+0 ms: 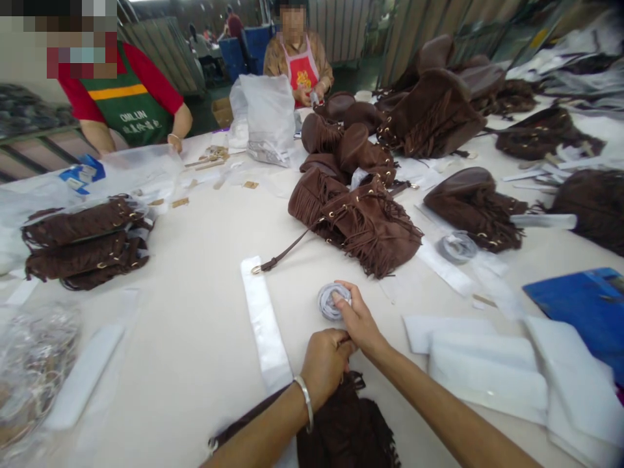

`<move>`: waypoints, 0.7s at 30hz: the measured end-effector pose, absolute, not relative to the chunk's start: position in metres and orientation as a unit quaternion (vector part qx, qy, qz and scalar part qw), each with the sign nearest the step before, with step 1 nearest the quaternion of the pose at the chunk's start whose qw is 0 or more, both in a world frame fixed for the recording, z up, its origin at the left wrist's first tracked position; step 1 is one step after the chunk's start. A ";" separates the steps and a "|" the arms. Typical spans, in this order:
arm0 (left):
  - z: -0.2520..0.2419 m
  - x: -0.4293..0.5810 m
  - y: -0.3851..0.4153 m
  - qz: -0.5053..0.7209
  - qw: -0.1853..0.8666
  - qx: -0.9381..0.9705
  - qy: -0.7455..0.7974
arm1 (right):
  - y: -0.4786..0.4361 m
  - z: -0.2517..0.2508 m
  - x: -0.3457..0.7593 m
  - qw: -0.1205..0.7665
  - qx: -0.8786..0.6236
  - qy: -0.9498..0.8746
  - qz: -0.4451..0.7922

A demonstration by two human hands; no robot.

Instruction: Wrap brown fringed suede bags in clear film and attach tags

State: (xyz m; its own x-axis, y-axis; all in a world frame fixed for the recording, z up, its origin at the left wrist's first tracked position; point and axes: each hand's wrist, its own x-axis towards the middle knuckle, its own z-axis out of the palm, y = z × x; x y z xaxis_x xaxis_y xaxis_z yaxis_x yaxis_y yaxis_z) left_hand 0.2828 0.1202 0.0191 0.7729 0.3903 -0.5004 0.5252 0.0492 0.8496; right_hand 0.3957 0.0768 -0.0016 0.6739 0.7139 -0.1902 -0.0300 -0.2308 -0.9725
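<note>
This looks like a bag workshop: brown fringed bags (365, 221) heap at one o'clock on a broad white desk (195, 318). One aproned worker (129, 97) is at ten o'clock, another worker (301, 70) at twelve; folded pale sheets (487, 377) lie at four.

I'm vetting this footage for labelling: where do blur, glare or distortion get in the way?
Head view: plastic heap, lower left, smeared; head view: faint sheen on the long white strip; head view: dark fringed bag at the bottom shows little detail; head view: wide-angle stretch toward the edges.
</note>
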 end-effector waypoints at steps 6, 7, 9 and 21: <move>0.040 0.227 0.149 -0.022 0.506 0.782 0.363 | 0.070 0.012 0.416 0.534 -0.698 -0.263 0.398; 0.044 0.216 0.151 -0.031 0.449 0.820 0.353 | 0.070 0.015 0.420 0.528 -0.693 -0.259 0.417; 0.050 0.198 0.152 -0.093 0.367 0.869 0.319 | 0.071 0.020 0.423 0.510 -0.680 -0.261 0.457; 0.052 0.177 0.139 -0.123 0.328 0.907 0.233 | 0.094 0.028 0.406 0.408 -0.627 -0.399 0.531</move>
